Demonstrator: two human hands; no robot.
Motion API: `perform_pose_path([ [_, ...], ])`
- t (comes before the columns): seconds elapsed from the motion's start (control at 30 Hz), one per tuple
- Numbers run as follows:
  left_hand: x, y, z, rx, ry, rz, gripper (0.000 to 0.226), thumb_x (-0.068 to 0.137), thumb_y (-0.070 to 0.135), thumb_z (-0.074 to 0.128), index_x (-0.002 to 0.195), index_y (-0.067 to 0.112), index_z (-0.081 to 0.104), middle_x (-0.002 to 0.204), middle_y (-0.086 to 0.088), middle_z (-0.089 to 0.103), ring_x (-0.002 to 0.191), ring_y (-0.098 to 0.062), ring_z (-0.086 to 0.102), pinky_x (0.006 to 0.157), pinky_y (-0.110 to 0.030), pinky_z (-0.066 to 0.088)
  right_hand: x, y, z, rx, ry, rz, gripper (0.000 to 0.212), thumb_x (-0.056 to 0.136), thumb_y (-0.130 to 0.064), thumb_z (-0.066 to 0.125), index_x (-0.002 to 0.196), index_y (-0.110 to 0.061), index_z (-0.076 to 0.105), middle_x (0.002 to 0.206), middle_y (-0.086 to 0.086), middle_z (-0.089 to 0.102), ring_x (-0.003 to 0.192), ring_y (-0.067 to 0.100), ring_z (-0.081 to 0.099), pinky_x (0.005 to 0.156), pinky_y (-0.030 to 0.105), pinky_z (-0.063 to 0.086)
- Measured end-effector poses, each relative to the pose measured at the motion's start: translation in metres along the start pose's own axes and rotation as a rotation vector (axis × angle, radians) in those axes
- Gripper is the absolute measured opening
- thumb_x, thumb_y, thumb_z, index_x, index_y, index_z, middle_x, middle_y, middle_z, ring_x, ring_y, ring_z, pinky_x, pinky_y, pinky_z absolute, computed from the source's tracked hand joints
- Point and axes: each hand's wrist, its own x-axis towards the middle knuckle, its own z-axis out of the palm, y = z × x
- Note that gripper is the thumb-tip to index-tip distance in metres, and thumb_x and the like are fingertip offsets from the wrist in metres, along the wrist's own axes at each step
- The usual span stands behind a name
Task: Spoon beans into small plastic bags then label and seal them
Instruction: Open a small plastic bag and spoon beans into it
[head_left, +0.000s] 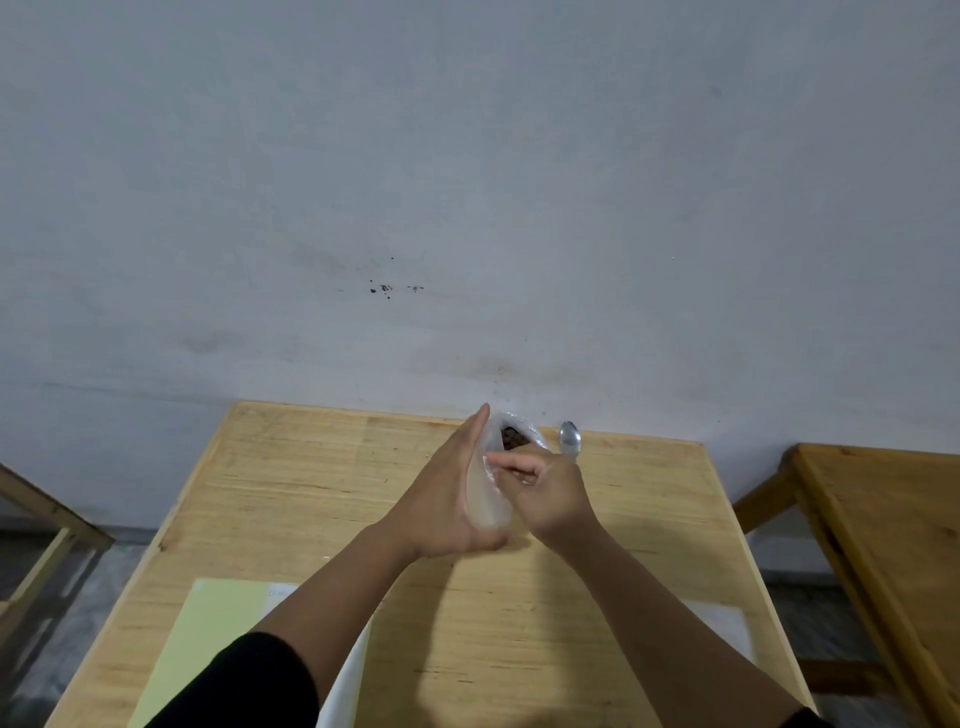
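Both forearms are bare from the elbow down to the left hand (447, 499) and right hand (550, 493), with black sleeves (249, 686) above.

A bare, plain room, its use hard to tell. A stained grey-white wall (467, 182) backs a simple wooden table (291, 467). More unfinished wooden furniture (883, 519) stands alongside on a mottled floor (78, 623).
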Motion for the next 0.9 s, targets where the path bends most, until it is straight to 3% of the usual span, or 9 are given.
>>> perform_pose_path([
  [0.07,0.0,-0.004,0.002,0.025,0.033,0.017,0.127,0.054,0.044,0.083,0.149,0.033,-0.001,0.15,0.017,0.017,0.137,0.005,0.017,0.108,-0.015,0.022,0.0,0.003,0.001,-0.008,-0.026,-0.003,0.02,0.085,-0.001,0.061,0.099,-0.012,0.072,0.091,0.002,0.067,0.084,0.01,0.062,0.076,0.011,0.047],
  [0.13,-0.002,-0.008,0.002,0.049,0.088,0.049,0.111,0.056,0.038,0.082,0.145,0.032,0.014,0.138,0.021,0.026,0.128,0.012,0.024,0.102,-0.007,0.023,0.0,0.008,0.0,-0.07,-0.011,-0.018,0.022,0.085,-0.001,0.061,0.099,-0.013,0.073,0.091,0.005,0.068,0.084,0.014,0.063,0.075,0.014,0.048],
  [0.3,-0.004,-0.013,0.009,0.04,0.198,0.05,0.08,0.059,0.033,0.078,0.129,0.022,0.041,0.121,0.013,0.042,0.113,0.009,0.039,0.091,-0.003,0.029,0.001,0.024,-0.006,-0.147,0.068,-0.029,0.022,0.084,-0.004,0.061,0.094,-0.017,0.075,0.08,-0.005,0.065,0.067,0.007,0.056,0.065,0.018,0.046],
  [0.43,-0.006,-0.019,0.017,-0.016,0.268,-0.044,0.079,0.058,0.033,0.08,0.126,0.026,0.04,0.12,0.012,0.042,0.109,0.001,0.043,0.088,-0.001,0.031,0.004,0.043,-0.016,-0.033,0.179,0.091,0.019,0.084,-0.009,0.062,0.093,-0.021,0.074,0.084,-0.004,0.072,0.077,0.015,0.068,0.075,0.03,0.055],
  [0.57,-0.013,-0.026,0.023,-0.031,0.329,-0.144,0.082,0.055,0.039,0.078,0.127,0.023,0.041,0.12,0.009,0.043,0.109,-0.002,0.045,0.088,0.002,0.028,0.01,0.091,-0.046,-0.383,0.342,0.302,0.024,0.084,-0.02,0.053,0.097,-0.009,0.071,0.08,-0.002,0.063,0.078,0.015,0.056,0.073,0.025,0.039],
  [0.7,-0.015,-0.027,0.035,-0.014,0.362,-0.223,0.09,0.052,0.051,0.069,0.13,0.016,0.041,0.123,0.008,0.043,0.112,0.0,0.042,0.09,0.004,0.024,0.016,0.13,-0.057,-0.461,0.368,0.397,0.025,0.082,-0.012,0.063,0.104,-0.002,0.067,0.098,0.015,0.067,0.095,0.03,0.06,0.083,0.03,0.039],
  [0.83,-0.009,-0.024,0.046,-0.003,0.393,-0.279,0.092,0.051,0.051,0.07,0.131,0.015,0.041,0.123,0.01,0.042,0.11,0.005,0.038,0.089,0.006,0.023,0.022,0.15,-0.053,-0.474,0.373,0.367,0.011,0.077,-0.005,0.066,0.087,-0.001,0.066,0.08,0.015,0.064,0.083,0.034,0.057,0.067,0.027,0.031],
  [0.9,-0.006,-0.025,0.049,0.001,0.415,-0.301,0.09,0.053,0.04,0.079,0.131,0.015,0.041,0.123,0.01,0.041,0.11,0.005,0.039,0.09,0.005,0.024,0.024,0.158,-0.05,-0.468,0.375,0.375,0.005,0.075,-0.002,0.065,0.08,-0.003,0.063,0.074,0.013,0.062,0.079,0.034,0.055,0.064,0.027,0.028],
])
